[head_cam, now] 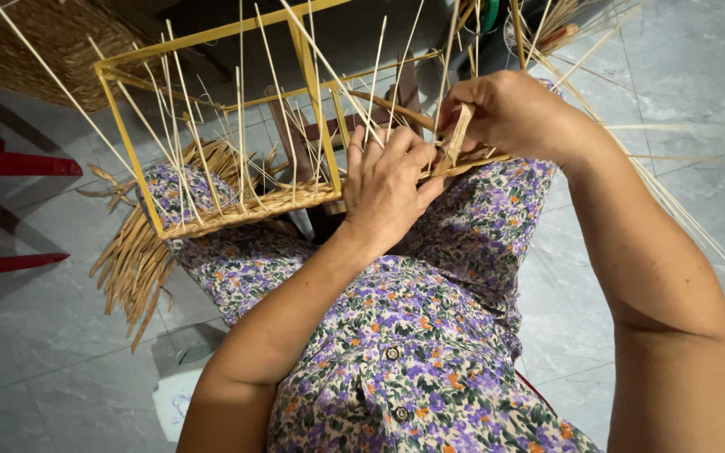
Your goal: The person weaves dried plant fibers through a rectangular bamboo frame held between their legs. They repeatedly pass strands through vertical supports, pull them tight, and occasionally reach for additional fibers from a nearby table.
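Note:
A yellow metal frame (132, 147) rests on my lap, with many thin pale stakes (241, 126) sticking up from a woven straw band (245, 208) along its lower edge. My left hand (388, 184) presses on the weaving near the frame's middle upright, fingers spread over the stakes. My right hand (509, 113) is closed on a flat straw strand (459, 134) and holds it just right of my left hand. The fingertips of both hands are partly hidden among the stakes.
A bundle of loose straw strands (136, 260) hangs beside my left knee over the grey tiled floor (35, 352). A woven basket (52, 33) stands at the top left, a red stool (2, 168) at the left edge. More thin stakes (673, 210) fan out to the right.

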Motion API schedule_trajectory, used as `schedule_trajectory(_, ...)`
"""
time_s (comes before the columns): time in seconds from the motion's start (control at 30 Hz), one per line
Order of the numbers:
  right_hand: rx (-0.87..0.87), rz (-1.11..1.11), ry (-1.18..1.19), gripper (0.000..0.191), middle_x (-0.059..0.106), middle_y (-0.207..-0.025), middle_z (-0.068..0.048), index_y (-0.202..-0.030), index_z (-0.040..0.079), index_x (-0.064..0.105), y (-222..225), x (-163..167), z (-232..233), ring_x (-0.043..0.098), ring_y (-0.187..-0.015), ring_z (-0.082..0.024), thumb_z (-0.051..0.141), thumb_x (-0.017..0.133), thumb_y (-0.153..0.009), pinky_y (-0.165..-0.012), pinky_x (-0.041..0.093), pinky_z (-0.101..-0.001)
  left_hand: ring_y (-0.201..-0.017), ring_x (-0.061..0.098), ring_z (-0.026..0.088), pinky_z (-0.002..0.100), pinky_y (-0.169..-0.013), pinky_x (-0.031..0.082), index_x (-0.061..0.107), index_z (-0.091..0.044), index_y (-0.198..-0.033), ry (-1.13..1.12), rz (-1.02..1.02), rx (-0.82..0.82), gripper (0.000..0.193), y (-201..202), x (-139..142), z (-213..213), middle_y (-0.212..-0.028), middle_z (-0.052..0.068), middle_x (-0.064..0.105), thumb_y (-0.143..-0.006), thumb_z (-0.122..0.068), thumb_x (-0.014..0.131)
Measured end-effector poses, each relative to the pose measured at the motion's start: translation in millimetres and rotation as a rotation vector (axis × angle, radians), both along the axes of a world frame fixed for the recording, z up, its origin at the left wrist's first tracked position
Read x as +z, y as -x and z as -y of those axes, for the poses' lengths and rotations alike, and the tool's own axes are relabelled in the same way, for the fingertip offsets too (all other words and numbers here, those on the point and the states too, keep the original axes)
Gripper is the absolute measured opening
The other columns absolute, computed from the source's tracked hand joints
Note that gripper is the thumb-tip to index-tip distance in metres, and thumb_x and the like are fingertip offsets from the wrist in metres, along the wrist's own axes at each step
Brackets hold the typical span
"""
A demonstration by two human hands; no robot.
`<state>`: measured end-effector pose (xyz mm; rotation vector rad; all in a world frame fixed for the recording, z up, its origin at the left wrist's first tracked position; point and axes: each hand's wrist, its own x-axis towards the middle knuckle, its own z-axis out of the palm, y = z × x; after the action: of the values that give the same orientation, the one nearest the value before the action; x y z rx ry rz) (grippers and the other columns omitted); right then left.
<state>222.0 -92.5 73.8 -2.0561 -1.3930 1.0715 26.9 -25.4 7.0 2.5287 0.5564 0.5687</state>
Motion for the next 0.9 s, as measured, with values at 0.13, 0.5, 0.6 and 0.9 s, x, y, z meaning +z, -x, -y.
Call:
schedule_trajectory(0.13, 0.087, -0.241, -0.018, 0.016, 0.076, -0.087, -0.004, -0.104, 0.002, 0.072, -9.9, 1.7, -0.4, 0.071, -0.080, -0.011, -0.003, 0.068, -0.089, -0.072, 0.059, -0.0270, -0.103, 0.060, 0.025, 0.057, -0.117, 0.027, 0.060, -0.014, -0.100, 0.055, -0.065, -0.025, 0.034, -1.7, -2.9, -1.3, -0.102, 0.004, 0.055, -0.081, -0.030, 0.084)
schedule_trajectory(0.5, 0.286, 0.336, 0.093, 0.040, 0.078, -0.098, -0.014, -0.114, 0.012, 0.075, -1.6, -5.8, -11.7, 0.074, -0.087, -0.030, 0.021, 0.083, -0.076, -0.079, 0.057, -0.0400, -0.107, 0.062, 0.023, 0.053, -0.119, 0.029, 0.055, -0.017, -0.102, 0.123, 0.012, -0.071, 0.035, 2.5, 0.1, -5.1, -0.100, 0.000, 0.055, -0.081, -0.022, 0.082)
schedule_trajectory(0.6, 0.238, 0.261, 0.084, 0.045, 0.076, -0.100, -0.016, -0.121, 0.012, 0.071, -0.4, -4.0, -10.7, 0.073, -0.088, -0.029, 0.024, 0.084, -0.079, -0.080, 0.057, -0.0390, -0.104, 0.062, 0.022, 0.052, -0.119, 0.031, 0.060, -0.015, -0.104, 0.203, 0.059, -0.119, 0.031, 6.1, 1.6, -8.2, -0.100, 0.001, 0.057, -0.083, -0.023, 0.081)
schedule_trajectory(0.9, 0.044, -0.190, -0.123, 0.028, 0.076, -0.099, -0.006, -0.118, 0.009, 0.069, -11.6, -11.6, 13.1, 0.071, -0.090, -0.015, 0.007, 0.068, -0.090, -0.080, 0.057, -0.0307, -0.097, 0.069, 0.022, 0.050, -0.115, 0.037, 0.074, -0.014, -0.099, 0.285, 0.067, -0.090, 0.017, 3.6, 2.3, -9.4, -0.102, 0.000, 0.067, -0.100, -0.030, 0.070)
